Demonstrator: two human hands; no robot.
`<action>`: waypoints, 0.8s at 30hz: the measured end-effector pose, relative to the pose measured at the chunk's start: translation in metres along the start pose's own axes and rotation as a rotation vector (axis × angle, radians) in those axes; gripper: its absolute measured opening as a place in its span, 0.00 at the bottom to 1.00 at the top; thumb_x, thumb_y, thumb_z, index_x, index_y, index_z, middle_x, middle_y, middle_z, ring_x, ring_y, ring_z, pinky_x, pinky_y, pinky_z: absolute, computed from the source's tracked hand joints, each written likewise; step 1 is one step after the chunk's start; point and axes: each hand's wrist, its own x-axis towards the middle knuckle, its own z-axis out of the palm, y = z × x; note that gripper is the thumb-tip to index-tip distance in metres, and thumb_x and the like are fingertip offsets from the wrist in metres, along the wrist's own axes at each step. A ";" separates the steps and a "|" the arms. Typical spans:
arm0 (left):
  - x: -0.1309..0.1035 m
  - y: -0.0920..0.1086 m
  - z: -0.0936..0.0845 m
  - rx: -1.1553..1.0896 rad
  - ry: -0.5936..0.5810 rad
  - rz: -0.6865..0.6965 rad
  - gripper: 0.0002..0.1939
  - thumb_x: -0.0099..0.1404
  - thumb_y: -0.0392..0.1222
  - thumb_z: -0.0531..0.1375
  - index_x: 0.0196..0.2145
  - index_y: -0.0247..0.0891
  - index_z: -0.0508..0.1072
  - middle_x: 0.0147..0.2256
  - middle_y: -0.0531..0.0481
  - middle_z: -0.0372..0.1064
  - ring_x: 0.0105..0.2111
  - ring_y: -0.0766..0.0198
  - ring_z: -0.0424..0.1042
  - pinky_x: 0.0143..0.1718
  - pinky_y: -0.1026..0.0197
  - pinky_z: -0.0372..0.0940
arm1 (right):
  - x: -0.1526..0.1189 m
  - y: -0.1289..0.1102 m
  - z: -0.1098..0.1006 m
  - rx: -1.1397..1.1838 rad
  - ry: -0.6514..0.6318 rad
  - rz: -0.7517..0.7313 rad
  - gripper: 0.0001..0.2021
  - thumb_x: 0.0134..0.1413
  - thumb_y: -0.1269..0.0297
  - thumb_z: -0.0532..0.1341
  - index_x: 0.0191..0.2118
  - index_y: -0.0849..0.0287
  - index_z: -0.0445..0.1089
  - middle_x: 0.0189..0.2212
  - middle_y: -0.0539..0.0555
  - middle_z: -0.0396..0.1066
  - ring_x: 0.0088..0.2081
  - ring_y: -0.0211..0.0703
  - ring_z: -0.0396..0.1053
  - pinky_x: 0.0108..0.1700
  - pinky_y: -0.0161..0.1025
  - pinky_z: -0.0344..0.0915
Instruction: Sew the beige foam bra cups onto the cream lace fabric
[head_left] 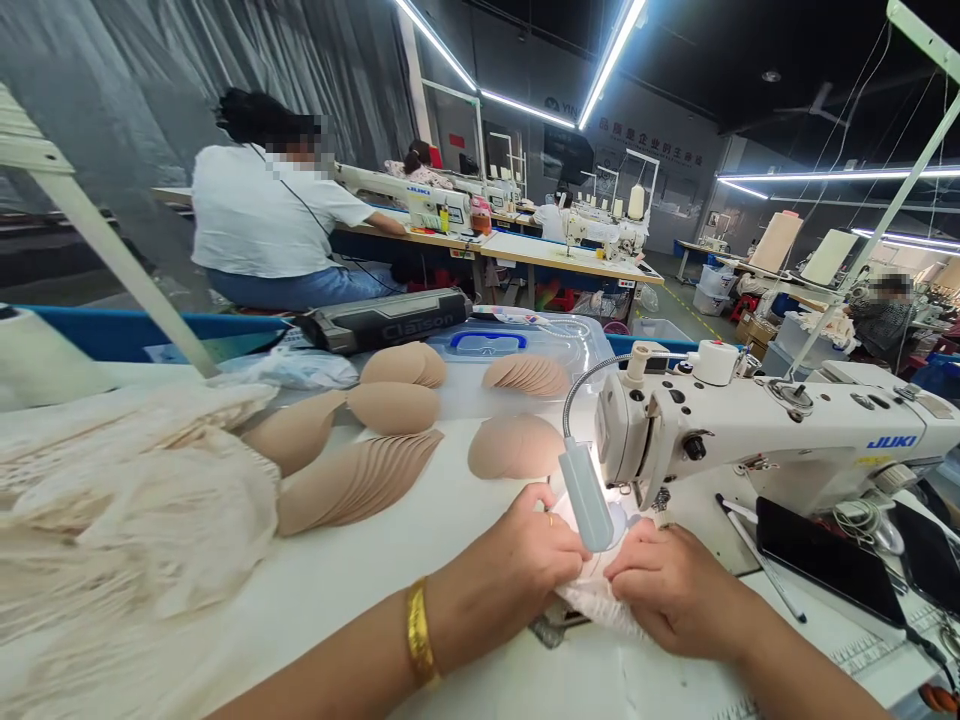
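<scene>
Fabric, white, with a ruffled near edge, lies on the table at the needle end of the machine. The left hand rests on the fabric's left side, fingers bent onto it; whether they pinch or only press cannot be told, as the lamp covers part of the view. The right hand is clamped on the right side by its fingertips. The hands are near each other but apart, with fabric between them; the two-sided hold probably keeps the piece flat and aligned. The lamp is angled down over the fabric, evidently to light the needle area.

Tan pads are fanned in overlapping stacks left of the machine, toward the table's far edge; fanning should ease lifting one at a time. Cream cloth is heaped toward the left edge, apparently out of the arms' way. A phone lies toward the right edge, likely for the same reason. A bin and a black case sit at the far edge, behind the pads.
</scene>
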 end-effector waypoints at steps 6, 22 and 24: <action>0.001 -0.006 0.006 0.058 0.009 0.067 0.15 0.67 0.21 0.56 0.31 0.40 0.69 0.31 0.56 0.76 0.33 0.61 0.72 0.54 0.49 0.58 | -0.001 0.002 0.002 -0.064 -0.011 0.053 0.11 0.59 0.80 0.53 0.35 0.55 0.63 0.34 0.52 0.74 0.35 0.45 0.65 0.39 0.41 0.60; 0.011 0.005 0.027 0.310 0.219 0.063 0.13 0.72 0.26 0.54 0.35 0.38 0.74 0.29 0.50 0.73 0.32 0.57 0.73 0.49 0.43 0.69 | -0.004 0.011 0.005 -0.212 0.034 0.330 0.11 0.61 0.77 0.53 0.38 0.57 0.70 0.30 0.56 0.73 0.38 0.52 0.68 0.40 0.43 0.67; 0.014 0.008 0.028 0.350 0.235 0.038 0.11 0.72 0.26 0.55 0.39 0.37 0.75 0.28 0.51 0.72 0.30 0.57 0.72 0.49 0.42 0.70 | -0.002 0.015 0.007 -0.197 0.043 0.377 0.11 0.60 0.78 0.54 0.34 0.56 0.69 0.31 0.57 0.75 0.41 0.52 0.71 0.46 0.44 0.69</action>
